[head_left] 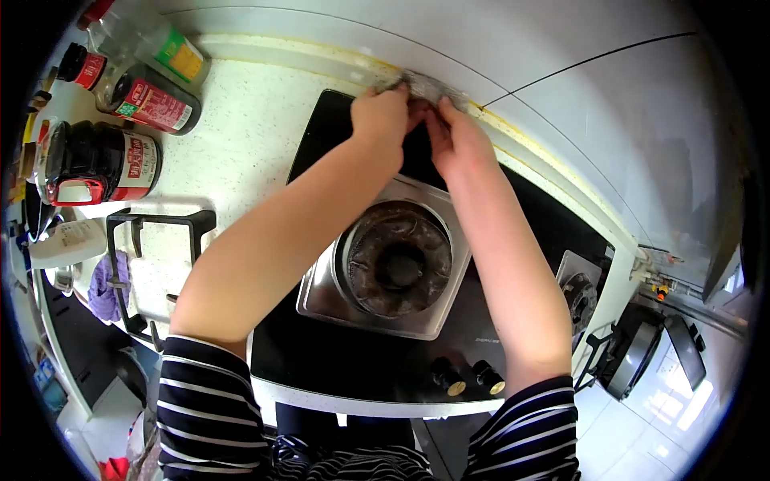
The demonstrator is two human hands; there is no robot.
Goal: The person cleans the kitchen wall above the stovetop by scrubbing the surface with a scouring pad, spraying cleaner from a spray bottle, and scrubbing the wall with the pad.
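Both my hands are at the back edge of the black gas stove [305, 369], close to the tiled wall. My left hand [383, 120] has its fingers closed on a crumpled grey cloth [437, 88], which lies along the counter's raised back lip. Beside it, my right hand [461, 140] pinches the same cloth from the right, thumb and fingers partly hidden. Below my wrists sits a round, dark-stained burner [401, 260] in a square metal drip tray [385, 325]; its pan support is off.
Sauce bottles [152, 100] and a large dark jug [104, 164] stand on the left counter. A black pan support [160, 220] lies there near a purple cloth [110, 289]. Two knobs [465, 377] are at the stove's front. A second burner [579, 301] is on the right.
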